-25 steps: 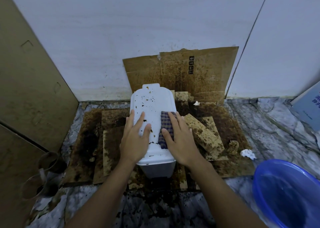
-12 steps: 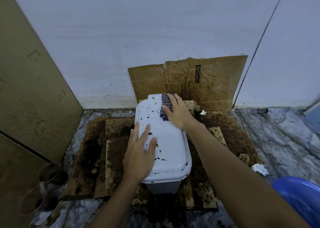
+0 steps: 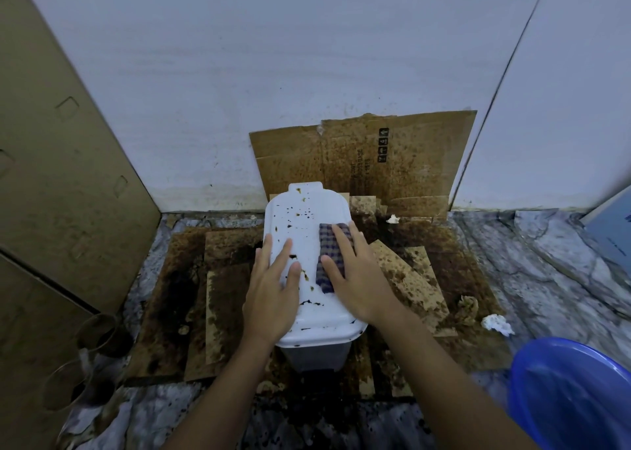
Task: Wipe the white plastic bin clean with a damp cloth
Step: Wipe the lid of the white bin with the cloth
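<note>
— Where are the fingers?
— On the right hand the fingers lie straight, pressing the checked cloth flat at the lid's right edge, midway along. The left hand, also flat, steadies the near left edge of the white bin on stained cardboard.
— What has changed?
— Half a second ago the cloth sat at the far right corner; it has drawn back. One stroke done, I'd judge; spots remain far left.
</note>
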Demonstrator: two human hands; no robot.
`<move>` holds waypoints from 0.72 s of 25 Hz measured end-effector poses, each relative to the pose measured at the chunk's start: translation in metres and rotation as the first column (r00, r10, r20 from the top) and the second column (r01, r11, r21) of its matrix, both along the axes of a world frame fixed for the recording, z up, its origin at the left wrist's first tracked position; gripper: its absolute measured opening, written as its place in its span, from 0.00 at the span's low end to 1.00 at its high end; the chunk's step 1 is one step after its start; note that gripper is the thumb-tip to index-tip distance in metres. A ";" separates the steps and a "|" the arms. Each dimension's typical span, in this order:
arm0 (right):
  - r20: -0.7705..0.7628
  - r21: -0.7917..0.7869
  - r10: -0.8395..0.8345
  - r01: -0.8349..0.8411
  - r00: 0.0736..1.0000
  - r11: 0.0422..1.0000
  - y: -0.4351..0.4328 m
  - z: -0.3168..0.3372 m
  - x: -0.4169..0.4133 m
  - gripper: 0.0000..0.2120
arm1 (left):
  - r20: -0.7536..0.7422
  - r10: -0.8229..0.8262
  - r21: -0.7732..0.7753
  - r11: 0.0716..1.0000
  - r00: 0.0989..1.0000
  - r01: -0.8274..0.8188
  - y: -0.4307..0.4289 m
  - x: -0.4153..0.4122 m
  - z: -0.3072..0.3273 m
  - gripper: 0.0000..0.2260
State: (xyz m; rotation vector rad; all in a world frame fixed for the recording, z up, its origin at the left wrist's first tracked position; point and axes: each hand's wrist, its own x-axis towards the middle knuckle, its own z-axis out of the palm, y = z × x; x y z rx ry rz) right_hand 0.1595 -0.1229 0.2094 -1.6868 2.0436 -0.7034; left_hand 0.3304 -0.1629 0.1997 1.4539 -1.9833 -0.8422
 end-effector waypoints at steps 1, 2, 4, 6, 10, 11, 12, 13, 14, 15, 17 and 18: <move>-0.001 0.003 -0.007 0.008 1.000 1.000 0.013 -0.001 0.005 0.31 | 0.002 0.002 -0.005 1.000 1.000 -0.002 0.000 0.000 0.000 0.23; -0.010 0.009 -0.015 0.015 1.000 1.000 0.025 -0.001 0.010 0.32 | 0.002 0.002 -0.009 1.000 1.000 -0.002 0.001 0.000 0.000 0.23; -0.035 0.012 -0.026 0.027 0.999 1.000 0.044 -0.001 0.019 0.32 | -0.004 0.002 -0.009 1.000 1.000 -0.002 0.002 -0.001 -0.001 0.23; -0.054 0.013 -0.039 0.040 0.998 0.999 0.051 -0.001 0.023 0.32 | -0.015 0.003 0.009 1.000 1.000 -0.003 0.001 0.000 -0.001 0.23; -0.077 0.053 -0.044 0.048 0.996 0.997 0.042 0.006 0.026 0.34 | -0.078 0.031 -0.066 0.997 0.996 -0.036 0.000 0.003 0.008 0.23; -0.052 0.057 -0.028 0.031 0.998 0.998 0.039 0.008 0.026 0.33 | -0.088 0.019 -0.142 0.989 0.996 -0.031 0.001 0.004 0.012 0.22; -0.008 0.061 -0.007 0.007 1.000 0.998 0.038 0.010 0.025 0.32 | -0.075 -0.014 -0.213 0.977 0.997 -0.002 0.002 0.004 0.016 0.19; 0.042 0.064 0.017 -0.019 0.999 0.998 0.038 0.013 0.023 0.30 | -0.039 -0.055 -0.261 0.965 0.998 0.043 0.004 0.003 0.018 0.16; 0.084 0.066 0.037 -0.043 0.996 0.997 0.039 0.015 0.021 0.30 | -0.001 -0.100 -0.283 0.954 0.995 0.096 0.005 0.001 0.019 0.13; 0.115 0.065 0.052 -0.060 0.992 0.996 0.040 0.017 0.019 0.30 | 0.025 -0.147 -0.289 0.946 0.989 0.148 0.005 -0.001 0.019 0.12; 0.166 0.059 0.069 -0.079 0.984 0.995 0.043 0.019 0.014 0.30 | 0.064 -0.202 -0.286 0.934 0.977 0.212 0.006 -0.006 0.018 0.13; 0.191 0.057 0.070 -0.083 0.979 0.995 0.044 0.019 0.013 0.31 | 0.091 -0.198 -0.292 0.932 0.976 0.216 0.007 -0.008 0.019 0.13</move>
